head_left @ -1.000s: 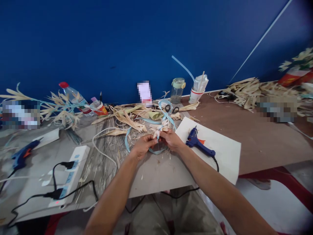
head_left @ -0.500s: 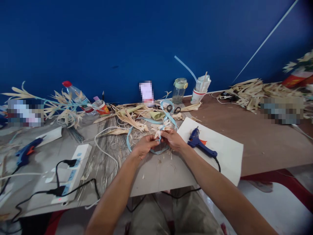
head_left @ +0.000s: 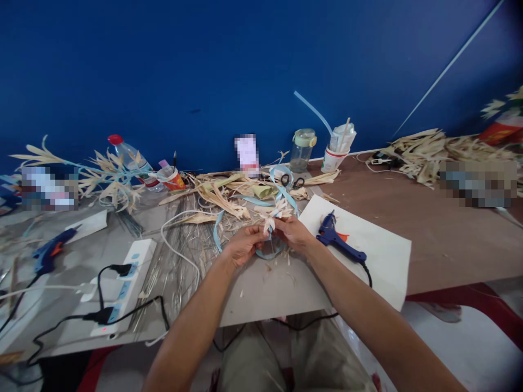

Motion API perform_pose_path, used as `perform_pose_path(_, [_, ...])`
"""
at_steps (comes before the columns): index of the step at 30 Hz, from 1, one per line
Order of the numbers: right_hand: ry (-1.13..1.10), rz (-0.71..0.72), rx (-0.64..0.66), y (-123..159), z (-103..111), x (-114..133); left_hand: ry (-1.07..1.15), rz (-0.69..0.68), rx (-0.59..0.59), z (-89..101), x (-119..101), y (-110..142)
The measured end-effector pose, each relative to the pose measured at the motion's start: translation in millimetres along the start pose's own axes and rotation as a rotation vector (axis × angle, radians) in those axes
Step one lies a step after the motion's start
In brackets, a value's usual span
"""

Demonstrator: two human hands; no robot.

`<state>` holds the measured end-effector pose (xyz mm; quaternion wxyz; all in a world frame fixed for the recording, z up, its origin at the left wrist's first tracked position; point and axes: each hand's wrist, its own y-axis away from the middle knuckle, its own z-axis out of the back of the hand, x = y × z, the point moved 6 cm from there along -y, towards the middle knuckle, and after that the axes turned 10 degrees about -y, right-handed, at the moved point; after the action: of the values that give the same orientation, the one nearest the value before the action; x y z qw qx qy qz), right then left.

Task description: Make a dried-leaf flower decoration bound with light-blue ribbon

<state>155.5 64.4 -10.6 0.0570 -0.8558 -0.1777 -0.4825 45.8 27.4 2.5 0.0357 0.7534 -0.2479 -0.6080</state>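
My left hand [head_left: 244,243] is closed in a pinch at the base of a pale husk flower [head_left: 269,222], where a light blue ribbon [head_left: 218,231] meets the stem. My right hand [head_left: 292,231] is closed on the flower from the other side, thumb and fingers near its petals. A thin wire stem [head_left: 271,245] hangs below the fingertips. The ribbon loops on the table around the hands and also rises behind them. Black-handled scissors [head_left: 298,183] lie just behind, among dry corn husks [head_left: 229,201]. What each fingertip presses is partly hidden.
On a white sheet [head_left: 379,245] to the right rests a blue glue gun [head_left: 341,242]. Another glue gun [head_left: 51,251], a power strip [head_left: 126,286] with cords and a bundle of thin wires [head_left: 175,261] lie left. A bottle [head_left: 303,149] and cups [head_left: 335,158] stand at the back.
The view has shifted slightly, so everything sits a little further right. Both hands keep their hold on the flower and stem, with only a small turn of the fingers.
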Motion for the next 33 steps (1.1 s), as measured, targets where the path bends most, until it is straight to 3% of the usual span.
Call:
perform_pose_path(4, [-0.009, -0.013, 0.003, 1.2, -2.2, -0.4, -0.028, -0.081, -0.037, 1.9, -0.8, -3.1])
perform_pose_path(9, [0.019, -0.026, 0.028, 0.3, -4.6, -1.8, -0.057, -0.263, -0.236, 11.0, -13.2, -2.5])
perform_pose_path(12, [0.039, 0.008, 0.004, -2.1, -1.9, -2.8, -0.076, -0.32, -0.25, 10.3, -18.7, -1.4])
perform_pose_path(17, [0.119, 0.083, -0.023, -3.6, -0.4, -2.1, -0.002, -0.262, -0.226, 11.5, -12.2, -4.1])
perform_pose_path(22, [0.14, 0.133, -0.015, -0.2, -8.6, 5.9, 0.064, -0.093, -0.124, 8.6, -1.1, -5.6])
perform_pose_path(27, [0.018, 0.065, 0.002, 2.5, -15.0, 5.8, 0.145, -0.025, -0.077, 8.5, 3.5, -5.4])
perform_pose_path(33, [-0.028, 0.03, 0.02, 0.7, -7.3, 1.8, 0.133, 0.008, -0.058, 6.3, 6.1, -6.6])
